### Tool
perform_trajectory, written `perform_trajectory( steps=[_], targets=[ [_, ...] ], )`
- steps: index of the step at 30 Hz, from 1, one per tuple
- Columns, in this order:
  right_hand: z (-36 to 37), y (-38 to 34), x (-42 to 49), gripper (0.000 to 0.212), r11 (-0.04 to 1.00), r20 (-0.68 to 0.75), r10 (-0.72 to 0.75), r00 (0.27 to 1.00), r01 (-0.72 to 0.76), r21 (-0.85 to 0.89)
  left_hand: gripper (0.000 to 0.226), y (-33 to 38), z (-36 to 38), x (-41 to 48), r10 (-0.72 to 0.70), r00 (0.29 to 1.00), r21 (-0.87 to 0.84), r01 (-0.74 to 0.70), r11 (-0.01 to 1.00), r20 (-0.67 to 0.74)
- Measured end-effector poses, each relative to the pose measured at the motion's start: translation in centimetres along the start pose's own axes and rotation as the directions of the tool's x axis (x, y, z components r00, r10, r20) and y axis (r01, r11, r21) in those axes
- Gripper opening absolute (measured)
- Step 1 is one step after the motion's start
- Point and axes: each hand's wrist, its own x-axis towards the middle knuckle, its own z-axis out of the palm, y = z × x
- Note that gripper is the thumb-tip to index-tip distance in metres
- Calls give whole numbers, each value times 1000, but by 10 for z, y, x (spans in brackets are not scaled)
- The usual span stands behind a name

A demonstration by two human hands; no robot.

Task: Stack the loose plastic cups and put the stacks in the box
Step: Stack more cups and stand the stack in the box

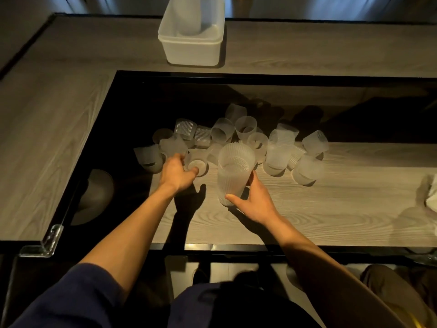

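Several loose translucent plastic cups (pixel 246 129) lie scattered across the middle of the table, some ribbed, some smooth. My right hand (pixel 255 202) grips the lower part of an upright stack of ribbed cups (pixel 234 171) standing on the table. My left hand (pixel 176 171) reaches into the pile and closes its thumb and fingers round a single overturned cup (pixel 197 165). The white plastic box (pixel 191 43) sits at the far edge of the table with a tall stack of cups (pixel 186 15) standing in it.
The table has a wooden top (pixel 331 209) with a dark glass frame (pixel 132 95). A clear corner guard (pixel 45 245) sits on the near left corner. Something white (pixel 432 195) lies at the right edge. My lap and legs show below the table edge.
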Motion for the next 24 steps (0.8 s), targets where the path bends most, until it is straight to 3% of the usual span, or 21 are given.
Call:
perform_trajectory(
  steps=[12, 24],
  targets=[
    [-3, -5, 1, 88, 998, 9, 44, 999, -45, 49, 80, -16, 44, 32, -189, 982, -48, 189, 981, 8],
    [-5, -8, -1, 86, 995, 28, 80, 996, -82, 60, 61, -30, 56, 40, -253, 968, -178, 248, 952, -2]
  ],
)
